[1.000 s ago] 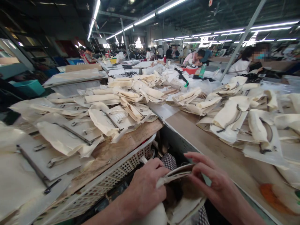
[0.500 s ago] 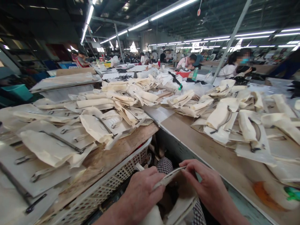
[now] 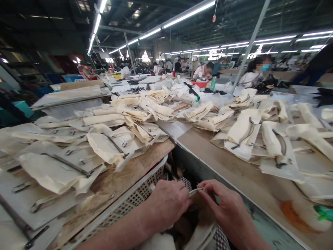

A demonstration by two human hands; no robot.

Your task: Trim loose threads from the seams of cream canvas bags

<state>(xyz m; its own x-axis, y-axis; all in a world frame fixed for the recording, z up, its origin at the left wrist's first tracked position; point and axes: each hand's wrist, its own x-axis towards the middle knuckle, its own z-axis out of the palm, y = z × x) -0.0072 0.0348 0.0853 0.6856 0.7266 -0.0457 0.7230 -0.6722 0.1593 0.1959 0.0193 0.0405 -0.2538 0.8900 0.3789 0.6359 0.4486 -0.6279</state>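
In my lap lies a cream-coloured bag [image 3: 204, 227] with a dark inside, its mouth facing up toward me. My left hand [image 3: 169, 203] is closed on the bag's upper edge, fingers bent over it. Close by on the same edge, my right hand [image 3: 221, 203] pinches the rim between thumb and fingers. The hands are almost touching. Whether a small tool is also between the right fingertips is too small to make out. Much of the bag is covered by my hands and the bottom of the view.
A white plastic basket [image 3: 125, 205] stands at my left under a wooden board [image 3: 130, 178]. Wrapped cream bags with dark handles [image 3: 67, 163] pile up on the left, and more bags [image 3: 244, 128] on the right table. A bottle with a green cap [image 3: 324, 212] lies at right. Co-workers sit farther back.
My left hand has moved right along the bag's edge, close to my right hand. My right hand still pinches the rim. The view has shifted slightly.
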